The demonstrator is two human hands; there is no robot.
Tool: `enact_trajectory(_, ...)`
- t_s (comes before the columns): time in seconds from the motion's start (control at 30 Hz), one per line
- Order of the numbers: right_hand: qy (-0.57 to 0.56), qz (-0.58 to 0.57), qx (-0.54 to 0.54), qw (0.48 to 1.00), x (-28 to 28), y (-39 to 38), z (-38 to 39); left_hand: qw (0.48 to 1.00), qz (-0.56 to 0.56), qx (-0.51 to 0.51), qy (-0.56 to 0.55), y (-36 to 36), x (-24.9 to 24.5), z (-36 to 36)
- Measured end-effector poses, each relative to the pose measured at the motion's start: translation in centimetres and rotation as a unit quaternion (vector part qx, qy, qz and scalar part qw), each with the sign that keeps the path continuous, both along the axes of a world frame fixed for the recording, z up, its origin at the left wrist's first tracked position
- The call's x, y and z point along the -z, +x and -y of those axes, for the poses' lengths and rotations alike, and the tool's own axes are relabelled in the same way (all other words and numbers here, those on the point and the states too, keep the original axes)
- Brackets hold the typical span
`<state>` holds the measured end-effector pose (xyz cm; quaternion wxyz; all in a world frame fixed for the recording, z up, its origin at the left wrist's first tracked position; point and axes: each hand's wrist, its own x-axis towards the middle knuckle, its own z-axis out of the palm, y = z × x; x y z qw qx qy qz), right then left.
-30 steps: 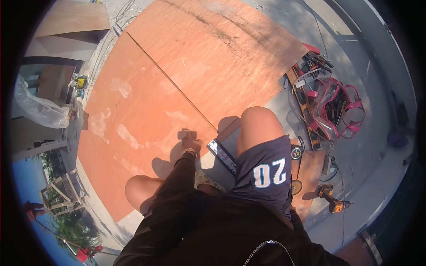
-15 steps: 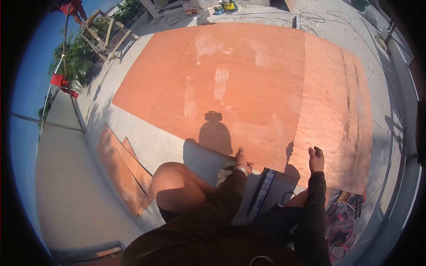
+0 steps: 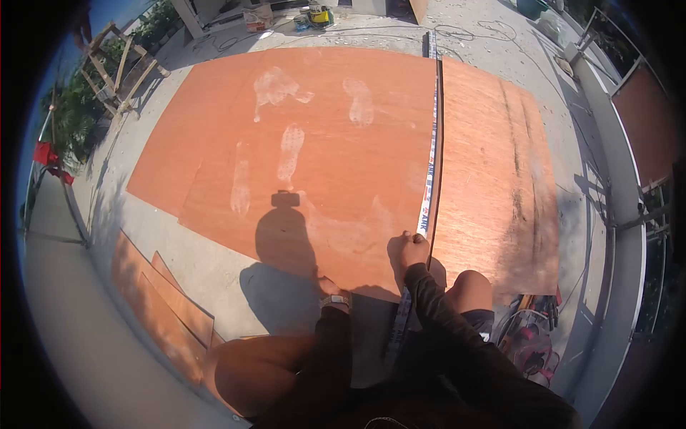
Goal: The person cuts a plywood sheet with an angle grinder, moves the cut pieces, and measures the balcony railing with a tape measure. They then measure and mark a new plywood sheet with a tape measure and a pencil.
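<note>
A large reddish-brown plywood sheet (image 3: 336,186) with pale dusty shoe prints lies in front of me. My left hand (image 3: 331,286), wearing a watch, is closed on its near edge, the fingers partly hidden. At the sheet's near right side, my right hand (image 3: 411,249) is curled shut; it seems to grip the sheet's edge, though the fingertips are hidden. Along that side runs a long bar (image 3: 431,157) with white tape printed in blue letters, passing behind my right hand. A second, shinier plywood sheet (image 3: 486,171) lies to its right.
Narrow plywood offcuts (image 3: 161,300) lie at the left. Pink-and-black tools and cords (image 3: 532,350) sit near my right knee. A wooden sawhorse (image 3: 118,68) stands far left, a yellow container (image 3: 320,16) at the back. A low wall (image 3: 614,250) bounds the right side.
My right hand has come down from the air to the sheet's edge. The large sheet has shifted left, showing the printed bar between the sheets. My view has turned right.
</note>
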<state>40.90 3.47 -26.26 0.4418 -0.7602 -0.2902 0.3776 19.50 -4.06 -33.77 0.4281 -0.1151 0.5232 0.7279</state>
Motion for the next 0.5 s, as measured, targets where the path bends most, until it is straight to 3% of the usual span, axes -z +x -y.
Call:
enact_trajectory(0.03,-0.020,0.058,0.002,0.998,-1.3,-2.6,-1.7,1.000,-0.022,0.017,-0.012,-2.6,-0.1,-1.4)
enact_trajectory(0.07,-0.001,0.013,0.001,1.000,-1.9,-5.5,-3.3,0.998,-0.054,0.036,-0.025,-6.1,0.1,-3.5)
enact_trajectory(0.1,-0.038,-0.033,-0.009,0.999,-6.3,-7.9,-4.6,0.990,0.064,0.084,0.098,-7.5,-4.6,-4.8)
enact_trajectory(0.13,0.008,-0.020,-0.003,1.000,-3.6,-10.9,-6.6,0.988,0.039,0.122,0.083,-10.6,-4.9,-6.5)
enact_trajectory(0.17,-0.024,-0.010,-0.072,0.997,-4.5,-12.0,-8.1,0.991,-0.041,0.125,-0.037,-10.8,-8.9,-8.0)
enact_trajectory(0.2,-0.077,0.029,-0.263,0.961,-3.0,-11.7,-10.2,0.982,-0.017,0.189,0.010,-16.1,-6.0,-9.2)
enact_trajectory(0.23,-0.052,0.092,-0.428,0.897,-2.3,-11.6,-12.6,0.980,-0.007,0.170,-0.101,-21.0,-4.5,-11.1)
enact_trajectory(0.27,-0.117,0.104,-0.489,0.858,-11.3,-8.1,-13.0,0.965,-0.056,0.193,-0.168,-24.5,-4.8,-12.2)
enact_trajectory(0.3,-0.148,0.084,-0.492,0.854,-17.1,-4.5,-13.4,0.944,-0.116,0.229,-0.208,-26.3,-5.6,-12.7)
enact_trajectory(0.33,-0.149,0.085,-0.451,0.876,-17.8,-2.6,-14.6,0.917,-0.162,0.280,-0.233,-27.4,-6.0,-13.5)
enact_trajectory(0.4,-0.116,0.100,-0.350,0.924,-18.1,-0.9,-20.0,0.857,-0.228,0.389,-0.248,-26.0,-6.2,-15.4)
enact_trajectory(0.5,-0.104,0.101,-0.215,0.966,-15.6,8.7,-22.8,0.754,-0.316,0.528,-0.231,-19.9,-5.8,-17.6)
